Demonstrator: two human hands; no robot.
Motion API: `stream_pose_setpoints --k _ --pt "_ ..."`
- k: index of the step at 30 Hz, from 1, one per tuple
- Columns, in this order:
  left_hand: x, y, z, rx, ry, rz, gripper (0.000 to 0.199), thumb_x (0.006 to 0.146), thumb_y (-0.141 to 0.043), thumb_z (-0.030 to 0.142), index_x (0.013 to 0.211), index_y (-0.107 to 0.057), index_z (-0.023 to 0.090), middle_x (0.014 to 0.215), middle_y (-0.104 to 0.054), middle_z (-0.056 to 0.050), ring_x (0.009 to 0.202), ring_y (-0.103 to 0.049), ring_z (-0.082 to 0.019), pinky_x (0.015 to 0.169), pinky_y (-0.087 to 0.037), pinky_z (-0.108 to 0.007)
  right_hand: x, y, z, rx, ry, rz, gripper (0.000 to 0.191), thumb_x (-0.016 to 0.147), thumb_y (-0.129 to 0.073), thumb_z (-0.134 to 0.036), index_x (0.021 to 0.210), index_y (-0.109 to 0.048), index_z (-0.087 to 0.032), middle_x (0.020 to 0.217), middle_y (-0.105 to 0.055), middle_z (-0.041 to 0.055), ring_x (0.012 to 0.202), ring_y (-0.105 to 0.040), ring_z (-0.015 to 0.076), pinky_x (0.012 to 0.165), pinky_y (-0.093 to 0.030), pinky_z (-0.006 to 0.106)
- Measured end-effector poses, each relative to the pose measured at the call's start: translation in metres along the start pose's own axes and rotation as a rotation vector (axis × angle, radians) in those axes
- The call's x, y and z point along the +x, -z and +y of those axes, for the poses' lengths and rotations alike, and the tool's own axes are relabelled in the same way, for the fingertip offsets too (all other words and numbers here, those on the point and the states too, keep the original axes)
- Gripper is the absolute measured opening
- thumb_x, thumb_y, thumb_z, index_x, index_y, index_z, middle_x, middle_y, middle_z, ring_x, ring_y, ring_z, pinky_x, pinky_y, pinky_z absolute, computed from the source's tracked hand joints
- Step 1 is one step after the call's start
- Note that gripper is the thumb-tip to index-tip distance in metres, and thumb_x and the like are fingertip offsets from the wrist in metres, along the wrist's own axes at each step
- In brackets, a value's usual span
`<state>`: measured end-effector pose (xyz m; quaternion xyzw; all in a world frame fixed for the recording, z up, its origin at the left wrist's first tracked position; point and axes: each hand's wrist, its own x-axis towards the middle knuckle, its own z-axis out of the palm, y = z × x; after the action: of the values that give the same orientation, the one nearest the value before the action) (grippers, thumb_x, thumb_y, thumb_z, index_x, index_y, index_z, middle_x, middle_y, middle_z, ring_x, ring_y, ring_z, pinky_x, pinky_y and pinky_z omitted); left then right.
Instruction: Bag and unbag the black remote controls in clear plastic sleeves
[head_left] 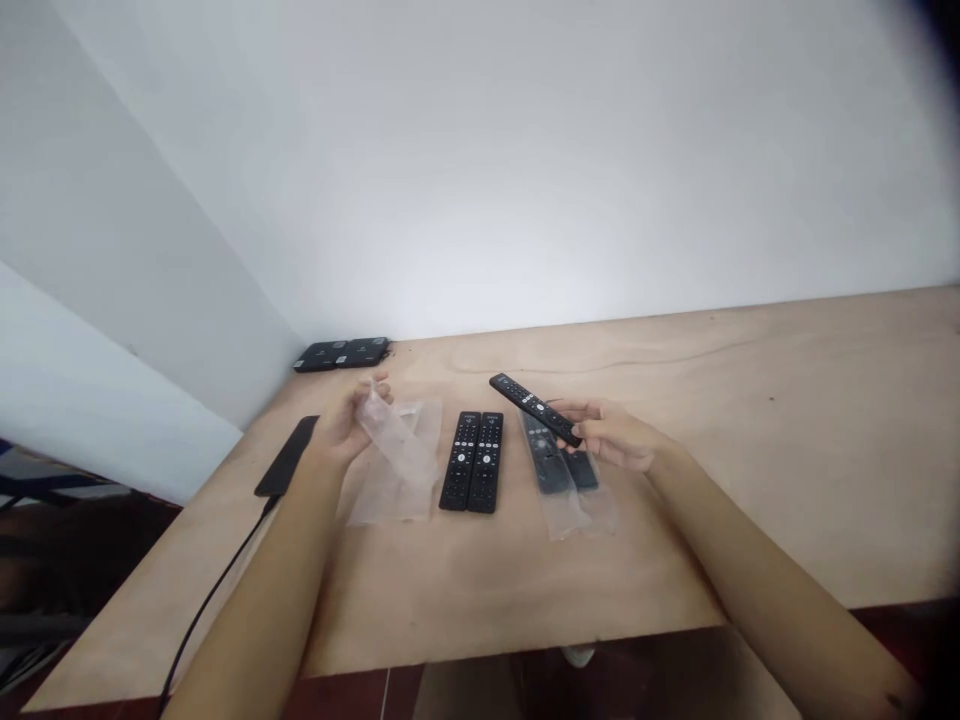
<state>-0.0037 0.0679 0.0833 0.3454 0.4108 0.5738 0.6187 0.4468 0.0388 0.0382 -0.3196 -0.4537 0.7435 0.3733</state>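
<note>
My left hand is closed on the top end of a clear plastic sleeve, which hangs slack and crumpled over other flat plastic sleeves on the table. In my right hand is a black remote control, gripped near its lower end and tilted, with its buttons facing up. Below that remote lie more remotes in clear plastic sleeves, partly hidden by my fingers. Between my hands, two bare black remotes rest side by side on the table.
Two flat black boxes sit at the back left corner against the wall. A black slab-like device with a cable lies left of my left forearm. The wooden table meets a white wall behind.
</note>
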Motion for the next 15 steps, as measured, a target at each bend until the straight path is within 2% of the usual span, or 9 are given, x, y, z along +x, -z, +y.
stream_pose_setpoints --k 3,6,9,12,15 --pt "0.009 -0.003 0.018 0.205 0.061 -0.068 0.013 0.077 -0.075 0.018 0.079 -0.062 0.02 0.06 -0.046 0.007 0.046 -0.041 -0.008 0.043 -0.036 -0.019 -0.004 -0.006 -0.003 -0.037 -0.07 -0.05 0.058 0.079 -0.085 -0.008 0.135 -0.077 -0.02 0.121 -0.085 0.0105 0.09 -0.084 0.0199 0.087 -0.072 0.033" --pt "0.021 -0.009 0.022 0.454 0.157 -0.103 0.009 0.072 -0.075 0.017 0.075 -0.067 0.018 0.064 -0.056 0.003 0.051 -0.049 -0.01 0.043 -0.036 -0.021 -0.007 -0.014 -0.004 -0.053 -0.081 -0.051 0.07 0.079 -0.086 -0.008 0.144 -0.069 -0.026 0.117 -0.083 0.006 0.091 -0.083 0.0194 0.092 -0.072 0.037" --pt "0.029 -0.019 0.01 0.656 0.212 -0.121 0.011 0.068 -0.076 0.017 0.079 -0.074 0.018 0.07 -0.066 0.0 0.057 -0.055 -0.013 0.044 -0.037 -0.021 -0.012 -0.027 0.0 -0.098 -0.073 -0.027 0.071 0.08 -0.085 -0.008 0.145 -0.069 -0.03 0.123 -0.078 0.0047 0.098 -0.081 0.0203 0.101 -0.072 0.045" --pt "0.031 -0.028 0.002 0.767 0.206 -0.143 0.02 0.071 -0.076 0.026 0.09 -0.08 0.019 0.073 -0.068 -0.001 0.058 -0.057 -0.015 0.047 -0.041 -0.022 -0.018 -0.044 0.008 -0.165 -0.059 0.039 0.058 0.083 -0.084 -0.013 0.138 -0.074 -0.028 0.125 -0.074 0.0061 0.105 -0.079 0.0222 0.104 -0.071 0.048" --pt "0.03 -0.03 0.01 0.825 0.1 -0.141 0.024 0.075 -0.077 0.035 0.092 -0.082 0.019 0.074 -0.07 -0.003 0.062 -0.062 -0.017 0.054 -0.049 -0.026 -0.027 -0.062 0.018 -0.273 -0.025 0.092 0.055 0.087 -0.082 -0.018 0.14 -0.075 -0.029 0.129 -0.073 0.0072 0.112 -0.077 0.0248 0.101 -0.072 0.048"
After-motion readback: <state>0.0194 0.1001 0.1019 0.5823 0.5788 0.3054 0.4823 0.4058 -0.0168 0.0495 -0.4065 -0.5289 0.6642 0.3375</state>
